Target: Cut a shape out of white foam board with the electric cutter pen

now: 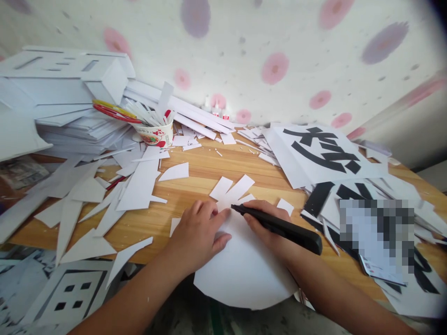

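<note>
A white foam board piece (pixel 244 274) with a curved lower edge juts over the table's front edge. My left hand (pixel 200 232) lies on its left side, fingers apart, with the thumb and index finger near the tip of a black cutter (pixel 282 225). My right hand (pixel 267 228) is closed around that cutter, whose tip points left onto the upper part of the board. Small white strips (pixel 232 187) spread out at the board's upper end, just beyond both hands.
White offcuts (pixel 139 186) cover the left of the wooden table (pixel 223 160). A paper cup (pixel 157 135) with strips stands at the back left, beside stacked white boards (pixel 70 83). Sheets with black characters (pixel 321 149) and a partly blurred phone (pixel 384 265) lie at the right.
</note>
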Demonstrator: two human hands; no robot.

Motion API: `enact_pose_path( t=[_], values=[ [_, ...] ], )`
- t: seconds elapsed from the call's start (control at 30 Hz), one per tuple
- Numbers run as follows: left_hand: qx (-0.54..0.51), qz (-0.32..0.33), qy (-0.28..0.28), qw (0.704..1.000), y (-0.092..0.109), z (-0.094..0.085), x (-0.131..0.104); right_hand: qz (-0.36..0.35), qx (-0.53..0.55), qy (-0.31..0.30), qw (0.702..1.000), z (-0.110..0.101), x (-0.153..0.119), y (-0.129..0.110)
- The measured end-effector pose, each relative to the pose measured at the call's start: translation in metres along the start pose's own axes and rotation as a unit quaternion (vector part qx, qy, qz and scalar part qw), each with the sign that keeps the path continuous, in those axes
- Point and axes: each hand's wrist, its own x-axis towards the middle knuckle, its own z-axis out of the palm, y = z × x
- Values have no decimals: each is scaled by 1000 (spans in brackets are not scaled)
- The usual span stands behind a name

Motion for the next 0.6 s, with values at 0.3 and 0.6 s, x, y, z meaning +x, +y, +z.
enact_pose_path(
  t=[0.3,0.6],
  values=[
    [3,1,2,1000,0,-1,2,4,-6,1,1000,1,0,-2],
    [6,4,11,1000,0,1,1,19,1,14,1000,3,0,-4]
  ],
)
